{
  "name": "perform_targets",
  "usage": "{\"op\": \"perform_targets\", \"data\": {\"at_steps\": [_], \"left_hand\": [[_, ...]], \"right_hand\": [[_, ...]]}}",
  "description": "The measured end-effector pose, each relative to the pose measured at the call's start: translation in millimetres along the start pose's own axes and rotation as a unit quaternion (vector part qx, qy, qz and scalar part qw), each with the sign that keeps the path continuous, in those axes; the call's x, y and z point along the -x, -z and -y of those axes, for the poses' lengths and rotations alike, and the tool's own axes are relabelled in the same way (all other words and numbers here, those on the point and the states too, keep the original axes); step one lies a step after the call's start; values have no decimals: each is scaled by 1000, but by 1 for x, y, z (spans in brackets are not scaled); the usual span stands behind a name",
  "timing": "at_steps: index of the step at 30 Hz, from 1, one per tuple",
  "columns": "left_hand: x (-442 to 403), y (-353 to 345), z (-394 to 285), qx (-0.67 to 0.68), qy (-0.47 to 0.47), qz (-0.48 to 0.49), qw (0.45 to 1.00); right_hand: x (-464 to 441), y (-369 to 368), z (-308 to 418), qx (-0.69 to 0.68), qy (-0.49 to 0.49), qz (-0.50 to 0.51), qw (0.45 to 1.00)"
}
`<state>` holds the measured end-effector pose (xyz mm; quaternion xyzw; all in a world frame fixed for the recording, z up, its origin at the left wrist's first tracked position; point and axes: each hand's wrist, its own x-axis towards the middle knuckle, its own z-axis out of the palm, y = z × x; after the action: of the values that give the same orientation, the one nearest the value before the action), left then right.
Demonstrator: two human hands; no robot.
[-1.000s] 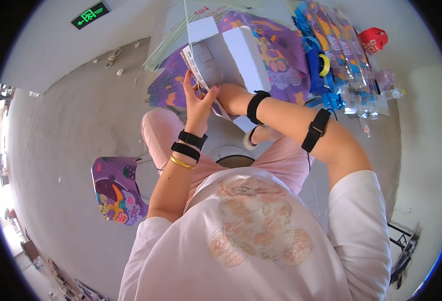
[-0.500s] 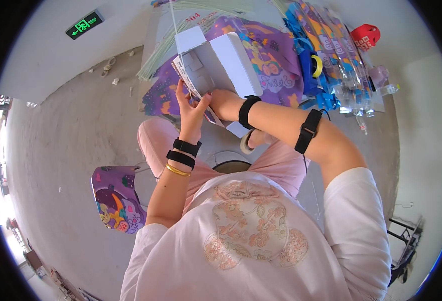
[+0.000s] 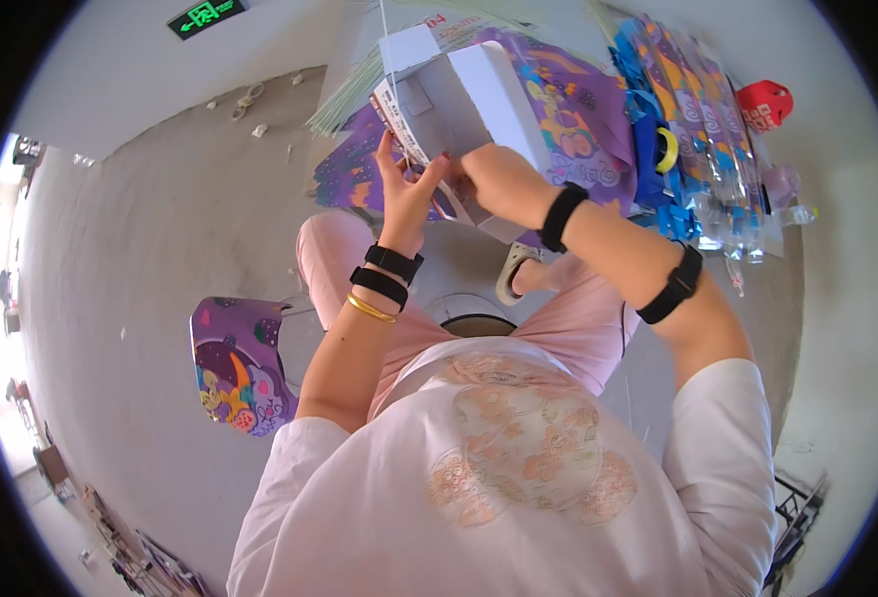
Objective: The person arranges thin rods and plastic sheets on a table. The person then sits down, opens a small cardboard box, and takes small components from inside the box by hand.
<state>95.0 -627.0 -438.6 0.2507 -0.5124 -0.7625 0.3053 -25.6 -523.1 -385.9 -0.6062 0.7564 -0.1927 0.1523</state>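
An open white cardboard box with a grey inside and raised flaps lies tilted over the purple printed sheets. My left hand grips its printed left wall, with the thumb towards the inner side and the other fingers outside. At the near end of the box my right hand is closed, knuckles up, with its fingertips close to the left thumb. Those fingertips are partly hidden, and what they pinch is too small to make out. A thin white cord runs down past the left wall of the box.
Blue and purple plastic-wrapped packs lie at the right, beside a yellow tape roll and a red item. Pale thin sticks lie behind the box. A purple printed piece is at the lower left.
My right hand has drawn back from inside the box and curled more, its knuckles now showing. My left hand keeps its grip. The whole view has shifted slightly.
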Motion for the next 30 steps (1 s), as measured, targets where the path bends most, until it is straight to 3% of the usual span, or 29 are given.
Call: {"op": "perform_targets", "data": {"at_steps": [3,7,14,19,25,30], "left_hand": [[-4,7,-2,-15,23,-5,1000],[-6,10,-7,-3,19,-32,999],[-11,16,-8,-12,37,-49,998],[-15,22,-3,15,37,-61,997],[-37,42,10,10,47,-88,995],[-54,70,24,30,45,-96,994]], "right_hand": [[-3,11,-7,-185,-12,-42,982],[-3,31,-15,-412,-113,15,904],[5,52,-20,-528,-153,26,835],[-7,59,-35,-625,-170,-21,761],[-35,82,-66,-672,-177,-37,718],[-94,96,-127,-643,-166,-64,745]]}}
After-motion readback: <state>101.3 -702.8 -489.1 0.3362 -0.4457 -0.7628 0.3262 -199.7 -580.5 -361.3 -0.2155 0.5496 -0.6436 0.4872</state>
